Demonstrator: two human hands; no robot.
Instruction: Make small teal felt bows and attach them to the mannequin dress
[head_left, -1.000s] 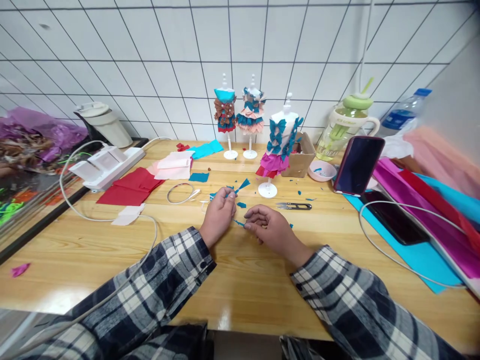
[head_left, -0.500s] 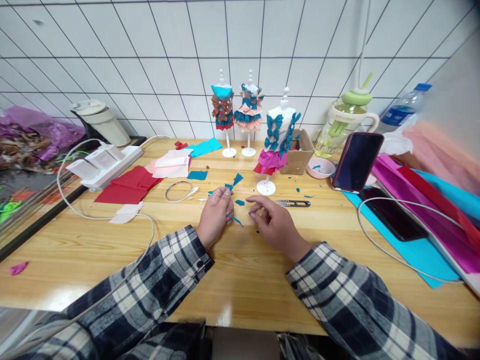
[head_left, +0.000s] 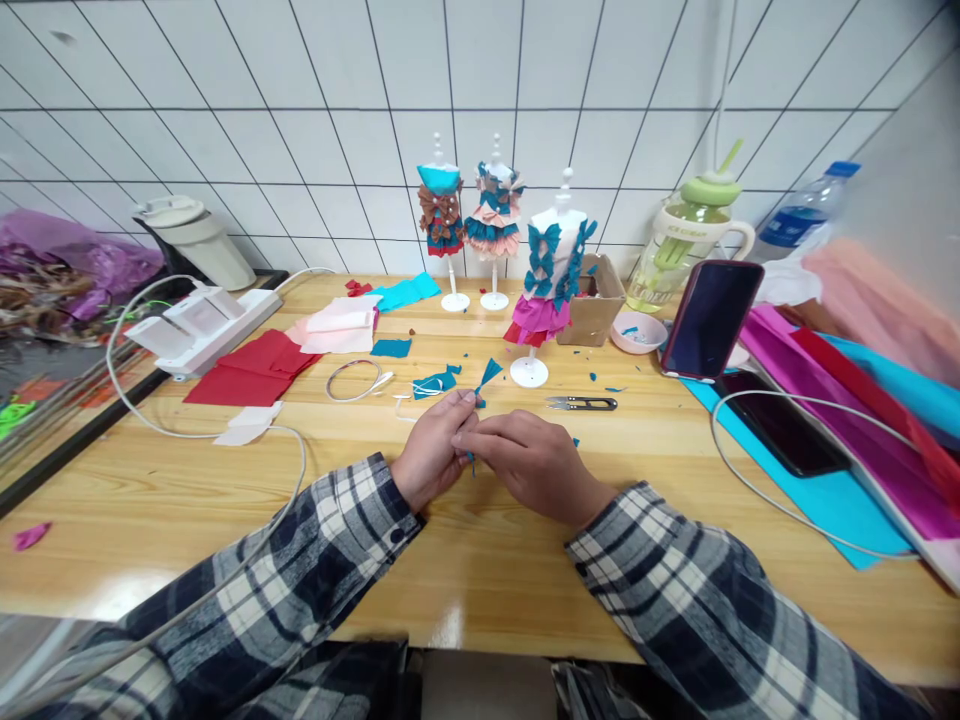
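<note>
Currently: left hand (head_left: 435, 448) pinches thin, fan-ended teal strip (head_left: 490, 372) | right hand (head_left: 538, 464) touches left, grip hidden | wood-grained table (head_left: 487, 590)

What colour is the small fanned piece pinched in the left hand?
The fanned piece is teal blue; the head view, the only one, shows it best.

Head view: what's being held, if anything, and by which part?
The left hand holds a small teal piece just below its flared end. The right hand is against the left; whether it grips too cannot be told.
</note>
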